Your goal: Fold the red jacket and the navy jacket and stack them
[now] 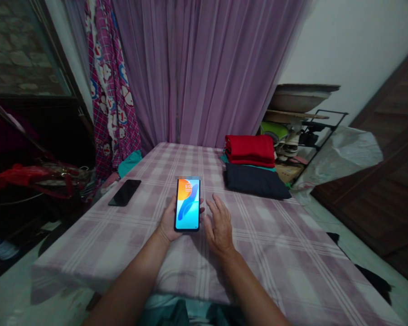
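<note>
A smartphone (187, 206) with a lit screen, showing a clock over orange and blue shapes, is held upright above the table. My left hand (169, 222) wraps round it from the left, and its fingertips show along the right edge. Just right of the phone, my right hand (219, 226) is held with its fingers apart and nothing in it. A small gap separates it from the phone. Another phone (125, 193), its screen dark, lies flat on the table at the left.
A checked cloth covers the table (275, 244). Folded red cloth (250, 150) and folded dark cloth (255, 181) lie at the back right. Behind hangs a purple curtain (197, 72). A cluttered rack (313, 136) stands beyond the right edge, by a white plastic bag (347, 154).
</note>
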Action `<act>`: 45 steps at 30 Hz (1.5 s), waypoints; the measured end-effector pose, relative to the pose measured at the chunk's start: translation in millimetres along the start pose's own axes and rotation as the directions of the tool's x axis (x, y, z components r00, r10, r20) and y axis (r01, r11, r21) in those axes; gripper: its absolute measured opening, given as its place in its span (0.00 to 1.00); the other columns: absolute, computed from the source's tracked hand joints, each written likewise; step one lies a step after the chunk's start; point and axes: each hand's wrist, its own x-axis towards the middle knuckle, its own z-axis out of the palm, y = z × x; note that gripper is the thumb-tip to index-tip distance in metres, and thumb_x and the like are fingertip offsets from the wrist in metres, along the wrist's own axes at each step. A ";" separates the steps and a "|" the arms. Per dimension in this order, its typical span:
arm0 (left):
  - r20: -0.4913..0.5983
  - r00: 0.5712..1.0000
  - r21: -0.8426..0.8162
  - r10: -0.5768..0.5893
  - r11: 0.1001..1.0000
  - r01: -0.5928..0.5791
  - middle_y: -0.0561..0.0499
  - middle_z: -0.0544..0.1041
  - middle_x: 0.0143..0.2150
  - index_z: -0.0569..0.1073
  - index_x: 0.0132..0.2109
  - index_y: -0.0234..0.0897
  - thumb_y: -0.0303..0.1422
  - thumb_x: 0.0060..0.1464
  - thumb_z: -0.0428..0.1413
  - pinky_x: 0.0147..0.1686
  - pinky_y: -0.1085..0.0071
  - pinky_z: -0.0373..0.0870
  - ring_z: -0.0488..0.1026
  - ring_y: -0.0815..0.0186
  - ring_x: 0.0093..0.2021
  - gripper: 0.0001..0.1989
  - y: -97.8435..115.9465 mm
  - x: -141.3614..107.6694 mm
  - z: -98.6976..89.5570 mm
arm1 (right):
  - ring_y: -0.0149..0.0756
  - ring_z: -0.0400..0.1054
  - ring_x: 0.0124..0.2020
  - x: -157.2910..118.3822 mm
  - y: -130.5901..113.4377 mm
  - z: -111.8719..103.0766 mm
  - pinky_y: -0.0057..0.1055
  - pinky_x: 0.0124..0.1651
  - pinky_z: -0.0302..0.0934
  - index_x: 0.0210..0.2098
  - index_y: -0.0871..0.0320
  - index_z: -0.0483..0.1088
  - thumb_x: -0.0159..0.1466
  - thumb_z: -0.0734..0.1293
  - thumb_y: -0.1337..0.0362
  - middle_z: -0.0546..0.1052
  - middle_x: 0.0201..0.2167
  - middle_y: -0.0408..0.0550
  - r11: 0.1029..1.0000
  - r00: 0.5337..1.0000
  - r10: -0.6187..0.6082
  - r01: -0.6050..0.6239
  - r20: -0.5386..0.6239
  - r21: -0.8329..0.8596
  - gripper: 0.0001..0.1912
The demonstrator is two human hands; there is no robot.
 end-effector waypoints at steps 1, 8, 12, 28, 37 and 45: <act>0.007 1.000 0.006 0.002 1.000 -0.002 0.37 0.77 0.54 0.66 0.63 0.34 0.52 0.61 0.45 0.50 0.53 0.71 0.76 0.51 0.50 0.32 -0.3 -0.3 0.7 | 0.46 0.57 0.64 -4.1 4.0 3.0 0.50 0.60 0.58 0.64 0.55 0.57 0.68 0.58 0.66 0.62 0.64 0.59 1.000 1.000 0.005 -0.005 -0.003 -0.001 0.25; 0.063 0.998 0.019 0.002 1.000 -0.004 0.34 0.75 0.56 0.64 0.64 0.30 0.50 0.61 0.47 0.50 0.53 0.71 0.75 0.49 0.51 0.33 -2.6 -2.5 7.9 | 0.46 0.59 0.63 -19.6 22.5 9.2 0.52 0.58 0.59 0.62 0.57 0.60 0.69 0.56 0.65 0.64 0.62 0.60 0.997 0.997 0.070 -0.070 -0.022 -0.016 0.22; 0.056 0.998 0.008 -0.010 1.000 0.010 0.36 0.76 0.55 0.63 0.65 0.32 0.49 0.62 0.46 0.49 0.54 0.71 0.75 0.50 0.52 0.32 -2.2 -1.9 6.7 | 0.46 0.59 0.63 -20.8 17.3 9.1 0.51 0.59 0.59 0.59 0.56 0.64 0.69 0.56 0.65 0.64 0.62 0.59 0.997 0.997 0.073 -0.073 0.013 0.015 0.20; 0.035 0.999 0.016 -0.042 0.999 0.041 0.37 0.79 0.51 0.65 0.63 0.30 0.49 0.63 0.44 0.49 0.55 0.72 0.78 0.52 0.48 0.32 -1.4 3.3 -1.9 | 0.45 0.59 0.63 -19.6 7.0 3.8 0.47 0.59 0.58 0.56 0.55 0.68 0.68 0.58 0.66 0.64 0.62 0.57 0.998 0.997 0.053 -0.055 0.057 0.029 0.18; 0.029 0.998 0.026 -0.052 0.998 0.052 0.38 0.78 0.52 0.66 0.63 0.31 0.49 0.62 0.45 0.53 0.54 0.68 0.76 0.52 0.50 0.31 -2.1 4.3 -1.0 | 0.49 0.54 0.65 -19.1 0.3 5.6 0.50 0.60 0.55 0.58 0.53 0.65 0.67 0.60 0.64 0.57 0.66 0.57 0.997 0.991 -0.039 0.046 0.131 -0.057 0.20; -0.005 0.996 0.079 -0.085 0.993 0.085 0.37 0.78 0.52 0.67 0.62 0.30 0.50 0.62 0.45 0.54 0.57 0.68 0.76 0.53 0.50 0.32 -4.9 5.5 -2.3 | 0.52 0.47 0.68 -15.0 -2.6 7.8 0.54 0.62 0.49 0.63 0.52 0.61 0.67 0.61 0.62 0.50 0.69 0.59 0.986 0.986 -0.022 0.048 0.163 -0.161 0.25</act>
